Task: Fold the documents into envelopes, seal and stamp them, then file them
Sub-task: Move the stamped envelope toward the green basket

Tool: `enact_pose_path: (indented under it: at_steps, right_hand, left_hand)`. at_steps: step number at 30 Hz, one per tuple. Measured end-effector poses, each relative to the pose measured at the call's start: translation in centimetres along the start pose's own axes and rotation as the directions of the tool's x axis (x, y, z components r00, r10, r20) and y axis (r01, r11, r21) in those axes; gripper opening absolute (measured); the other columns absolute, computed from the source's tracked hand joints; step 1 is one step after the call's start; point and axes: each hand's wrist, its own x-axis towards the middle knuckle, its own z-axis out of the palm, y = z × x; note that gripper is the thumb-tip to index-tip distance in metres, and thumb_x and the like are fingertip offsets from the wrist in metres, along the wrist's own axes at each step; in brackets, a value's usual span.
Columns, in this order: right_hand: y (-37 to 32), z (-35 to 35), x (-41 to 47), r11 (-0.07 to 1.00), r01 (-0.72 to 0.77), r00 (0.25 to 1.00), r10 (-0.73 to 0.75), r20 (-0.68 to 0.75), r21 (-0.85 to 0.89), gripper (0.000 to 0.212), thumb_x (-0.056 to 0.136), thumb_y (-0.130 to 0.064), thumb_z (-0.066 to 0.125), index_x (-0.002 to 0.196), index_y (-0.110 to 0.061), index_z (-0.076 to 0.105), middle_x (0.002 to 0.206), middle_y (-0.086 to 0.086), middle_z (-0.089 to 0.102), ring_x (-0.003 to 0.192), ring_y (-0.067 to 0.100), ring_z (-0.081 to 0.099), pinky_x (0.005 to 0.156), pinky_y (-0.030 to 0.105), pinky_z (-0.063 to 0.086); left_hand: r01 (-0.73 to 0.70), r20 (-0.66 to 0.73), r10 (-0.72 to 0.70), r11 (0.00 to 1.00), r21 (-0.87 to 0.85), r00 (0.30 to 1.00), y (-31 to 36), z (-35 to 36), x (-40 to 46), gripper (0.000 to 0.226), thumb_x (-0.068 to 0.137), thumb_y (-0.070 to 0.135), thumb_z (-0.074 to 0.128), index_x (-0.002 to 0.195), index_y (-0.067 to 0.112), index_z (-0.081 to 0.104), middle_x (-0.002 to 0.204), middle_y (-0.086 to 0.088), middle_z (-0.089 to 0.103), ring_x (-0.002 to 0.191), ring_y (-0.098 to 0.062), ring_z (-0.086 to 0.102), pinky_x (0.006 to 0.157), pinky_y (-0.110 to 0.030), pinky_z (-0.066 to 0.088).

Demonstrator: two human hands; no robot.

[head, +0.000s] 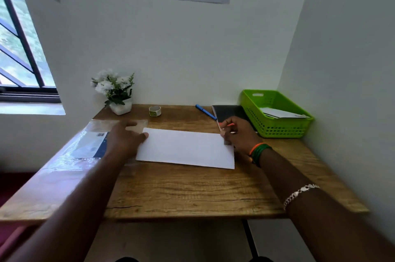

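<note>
A white envelope (185, 148) lies flat on the wooden desk (192, 189) between the two hands, its long axis running from one hand to the other and tilted a little, the right end nearer the person. The face that shows is plain, smooth and unmarked, a clean long rectangle with crisp corners.

The left hand (126, 137) rests on the envelope's left end, thumb on the paper's edge, fingers stretched loosely out over a clear, crinkled plastic packet (85, 146) that lies under and beyond that hand. The right hand (239, 133) sits at the envelope's right end with its fingers curled at the corner; it seems to pinch the paper's edge there, though the grip itself is hidden by the knuckles. Orange and green bangles (259, 150) ring that wrist, and a silver chain (300, 194) lies further up the arm.

Just beyond the right hand lies a dark, flat notebook (230, 112) with a blue pen (206, 112) beside it. To the right of that hand stands a bright green plastic basket (275, 127) with perforated walls, holding white envelopes. Beyond the left hand are a small tape roll (155, 111) and a white pot of white flowers (116, 92).
</note>
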Motion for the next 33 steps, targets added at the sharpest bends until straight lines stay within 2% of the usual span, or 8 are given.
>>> enact_pose_path:
  at_steps: [4, 9, 14, 16, 18, 23, 28, 33]
  right_hand:
    - [0.3, -2.8, -2.3, 0.993, 0.030, 0.984, -0.009, -0.176, 0.118, 0.020, 0.087, 0.005, 0.068, 0.087, -0.015, 0.066, 0.069, -0.004, 0.064, 0.061, 0.001, 0.058, 0.062, 0.019, 0.051]
    - [2.0, -5.9, -5.4, 0.928, -0.035, 0.944, 0.153, -0.291, 0.372, 0.012, 0.087, 0.000, 0.073, 0.090, -0.011, 0.071, 0.078, -0.001, 0.071, 0.065, 0.000, 0.065, 0.061, 0.015, 0.052]
    - [3.8, -8.8, -9.0, 0.779, -0.295, 0.908, 0.409, -0.093, 0.553, 0.015, 0.089, -0.014, 0.075, 0.103, -0.008, 0.074, 0.096, 0.012, 0.078, 0.090, 0.029, 0.073, 0.082, 0.045, 0.061]
    - [4.1, -10.0, -10.1, 0.795, -0.332, 0.888, 0.445, -0.116, 0.507, 0.014, 0.090, -0.015, 0.073, 0.103, -0.011, 0.074, 0.094, 0.011, 0.078, 0.084, 0.028, 0.073, 0.072, 0.042, 0.062]
    - [3.9, -11.4, -10.8, 0.821, -0.301, 0.882, 0.433, -0.185, 0.486, 0.014, 0.090, -0.016, 0.074, 0.103, -0.010, 0.074, 0.092, 0.011, 0.077, 0.080, 0.027, 0.072, 0.066, 0.037, 0.060]
    - [2.2, -15.9, -10.9, 0.826, -0.114, 0.796, 0.408, -0.446, 0.552, 0.003, 0.087, -0.013, 0.076, 0.088, -0.011, 0.074, 0.096, 0.018, 0.074, 0.082, 0.027, 0.067, 0.078, 0.044, 0.057]
    - [-0.2, -17.7, -8.3, 0.602, 0.075, 0.647, 0.577, -0.498, 0.795, 0.010, 0.091, -0.007, 0.070, 0.084, -0.013, 0.067, 0.083, 0.007, 0.068, 0.071, 0.020, 0.066, 0.057, 0.034, 0.062]
    - [-1.2, -17.0, -4.3, 0.481, 0.084, 0.609, 0.668, -0.427, 0.873, 0.015, 0.091, -0.002, 0.061, 0.078, -0.009, 0.058, 0.083, 0.011, 0.064, 0.072, 0.023, 0.065, 0.043, 0.032, 0.057]
  left_hand:
    - [0.037, 0.144, -0.023, 0.995, -0.092, 0.989, 0.4, 1.2, -1.1, 0.020, 0.092, 0.016, 0.073, 0.111, 0.017, 0.070, 0.106, -0.006, 0.070, 0.090, -0.024, 0.069, 0.068, -0.033, 0.058]
    - [0.100, 0.243, -0.049, 0.974, -0.204, 0.969, 2.1, 4.2, -2.7, 0.008, 0.096, 0.017, 0.067, 0.102, 0.020, 0.073, 0.108, -0.005, 0.070, 0.100, -0.023, 0.067, 0.086, -0.041, 0.060]
    - [0.176, 0.325, -0.078, 0.943, -0.284, 0.942, 5.7, 7.1, -4.3, 0.011, 0.101, 0.015, 0.062, 0.092, 0.019, 0.066, 0.108, -0.004, 0.065, 0.099, -0.022, 0.062, 0.079, -0.039, 0.054]
    - [0.186, 0.338, -0.071, 0.929, -0.320, 0.938, 7.1, 8.3, -4.7, 0.014, 0.100, 0.011, 0.061, 0.089, 0.017, 0.066, 0.103, -0.005, 0.065, 0.092, -0.022, 0.063, 0.078, -0.041, 0.055]
    - [0.174, 0.355, -0.048, 0.926, -0.334, 0.934, 8.4, 9.3, -4.8, 0.012, 0.099, 0.010, 0.063, 0.089, 0.014, 0.067, 0.101, -0.007, 0.067, 0.089, -0.022, 0.063, 0.076, -0.041, 0.055]
    - [0.103, 0.425, 0.104, 0.894, -0.436, 0.899, 11.7, 11.7, -5.2, 0.014, 0.101, 0.017, 0.062, 0.107, 0.010, 0.071, 0.099, -0.009, 0.077, 0.089, -0.020, 0.074, 0.076, -0.035, 0.061]
    - [-0.227, 0.444, 0.348, 0.925, -0.304, 0.826, 13.0, 16.8, -7.6, 0.025, 0.101, 0.021, 0.061, 0.121, 0.007, 0.066, 0.104, -0.010, 0.072, 0.091, -0.018, 0.070, 0.083, -0.038, 0.057]
    - [-0.626, 0.500, 0.576, 0.775, -0.083, 0.646, 13.3, 22.1, -9.0, 0.048, 0.092, 0.027, 0.074, 0.136, 0.014, 0.062, 0.130, 0.000, 0.063, 0.111, -0.012, 0.063, 0.100, -0.028, 0.050]
